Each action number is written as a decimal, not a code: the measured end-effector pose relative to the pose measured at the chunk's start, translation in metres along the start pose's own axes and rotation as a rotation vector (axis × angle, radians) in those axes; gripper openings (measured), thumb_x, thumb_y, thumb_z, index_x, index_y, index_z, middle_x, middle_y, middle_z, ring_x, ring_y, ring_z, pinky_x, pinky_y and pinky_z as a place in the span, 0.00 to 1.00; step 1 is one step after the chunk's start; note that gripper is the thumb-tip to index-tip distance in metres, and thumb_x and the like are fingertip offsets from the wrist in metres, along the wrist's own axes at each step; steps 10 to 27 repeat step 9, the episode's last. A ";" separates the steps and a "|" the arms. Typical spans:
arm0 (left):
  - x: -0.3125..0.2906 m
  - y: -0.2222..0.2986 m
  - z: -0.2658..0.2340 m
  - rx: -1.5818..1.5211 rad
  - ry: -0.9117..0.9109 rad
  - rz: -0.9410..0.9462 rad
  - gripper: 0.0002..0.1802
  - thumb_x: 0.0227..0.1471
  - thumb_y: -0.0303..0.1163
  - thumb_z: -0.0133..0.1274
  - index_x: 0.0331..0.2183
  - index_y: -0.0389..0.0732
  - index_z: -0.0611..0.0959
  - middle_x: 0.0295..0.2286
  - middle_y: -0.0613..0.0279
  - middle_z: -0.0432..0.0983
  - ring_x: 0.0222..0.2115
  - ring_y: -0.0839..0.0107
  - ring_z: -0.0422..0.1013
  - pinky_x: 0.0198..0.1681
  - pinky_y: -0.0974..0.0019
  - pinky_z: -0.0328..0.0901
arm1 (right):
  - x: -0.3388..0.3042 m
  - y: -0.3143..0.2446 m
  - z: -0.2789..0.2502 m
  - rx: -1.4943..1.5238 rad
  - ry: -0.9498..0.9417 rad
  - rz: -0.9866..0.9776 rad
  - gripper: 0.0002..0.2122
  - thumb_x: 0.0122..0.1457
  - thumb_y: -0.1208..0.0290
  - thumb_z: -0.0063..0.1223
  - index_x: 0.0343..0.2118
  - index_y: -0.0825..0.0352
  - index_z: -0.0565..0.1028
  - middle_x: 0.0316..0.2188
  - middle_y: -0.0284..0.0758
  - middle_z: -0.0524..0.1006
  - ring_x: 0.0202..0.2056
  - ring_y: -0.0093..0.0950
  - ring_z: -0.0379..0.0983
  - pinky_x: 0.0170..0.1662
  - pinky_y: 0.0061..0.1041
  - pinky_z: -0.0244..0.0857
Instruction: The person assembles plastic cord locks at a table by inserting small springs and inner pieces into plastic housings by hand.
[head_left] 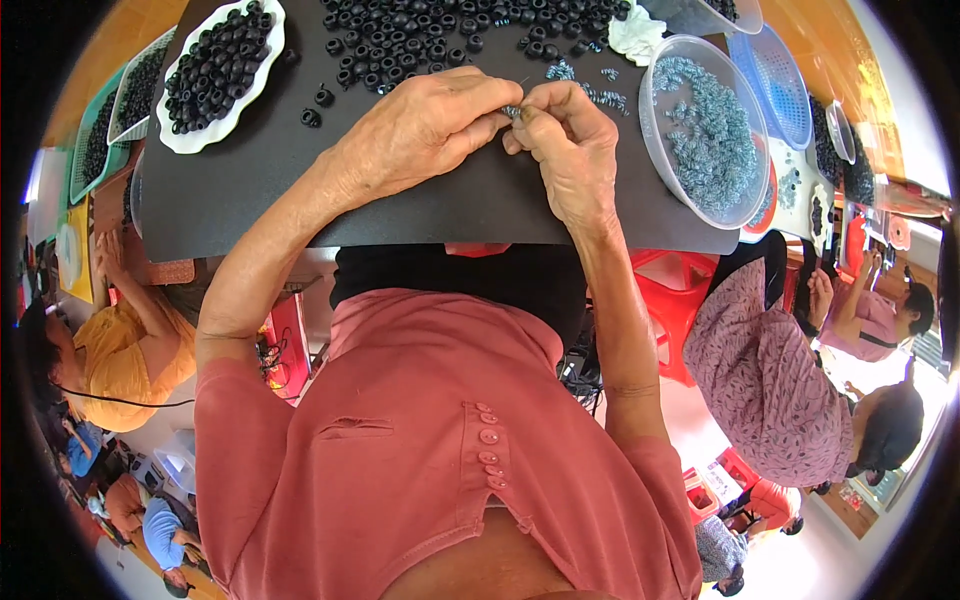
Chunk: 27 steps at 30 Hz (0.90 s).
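Observation:
My left hand (432, 120) and my right hand (572, 145) meet fingertip to fingertip above the dark tabletop (430, 210). Pinched between both is a small bluish metal spring (511, 112), mostly covered by the fingers. Whether a black piece is also in the pinch is hidden. Just beyond the hands spreads a large heap of round black pieces with holes (400, 45). Loose bluish springs (605, 98) lie past my right fingers. Two single black pieces (311, 118) rest left of my left wrist.
On the left sits a white scalloped plate (188, 142) piled with black pieces. A clear round tub (655, 150) of springs stands right, beside a blue basket (775, 85) and crumpled white tissue (637, 35). People sit on both sides; a red stool (675, 300) is at the right.

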<state>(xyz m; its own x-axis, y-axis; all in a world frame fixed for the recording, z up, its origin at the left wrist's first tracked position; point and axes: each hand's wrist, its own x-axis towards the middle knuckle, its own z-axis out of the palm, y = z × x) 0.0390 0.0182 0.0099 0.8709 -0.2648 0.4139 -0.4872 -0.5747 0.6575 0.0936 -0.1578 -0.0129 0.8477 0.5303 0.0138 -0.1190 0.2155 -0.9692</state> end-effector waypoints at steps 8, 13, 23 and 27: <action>0.000 0.000 0.014 0.022 0.160 -0.024 0.16 0.51 0.21 0.51 0.43 0.36 0.75 0.31 0.53 0.75 0.30 0.61 0.75 0.32 0.64 0.69 | 0.000 0.001 0.003 0.011 0.039 -0.006 0.03 0.57 0.80 0.47 0.33 0.70 0.71 0.25 0.33 0.74 0.27 0.22 0.72 0.33 0.18 0.66; -0.002 -0.002 0.016 0.019 0.165 -0.038 0.19 0.51 0.22 0.52 0.47 0.38 0.72 0.32 0.52 0.75 0.32 0.61 0.75 0.33 0.66 0.69 | 0.000 0.002 0.002 0.024 0.044 0.000 0.03 0.57 0.80 0.47 0.33 0.70 0.71 0.25 0.34 0.74 0.28 0.22 0.72 0.33 0.19 0.67; -0.002 -0.002 0.016 0.019 0.165 -0.038 0.19 0.51 0.22 0.52 0.47 0.38 0.72 0.32 0.52 0.75 0.32 0.61 0.75 0.33 0.66 0.69 | 0.000 0.002 0.002 0.024 0.044 0.000 0.03 0.57 0.80 0.47 0.33 0.70 0.71 0.25 0.34 0.74 0.28 0.22 0.72 0.33 0.19 0.67; -0.002 -0.002 0.016 0.019 0.165 -0.038 0.19 0.51 0.22 0.52 0.47 0.38 0.72 0.32 0.52 0.75 0.32 0.61 0.75 0.33 0.66 0.69 | 0.000 0.002 0.002 0.024 0.044 0.000 0.03 0.57 0.80 0.47 0.33 0.70 0.71 0.25 0.34 0.74 0.28 0.22 0.72 0.33 0.19 0.67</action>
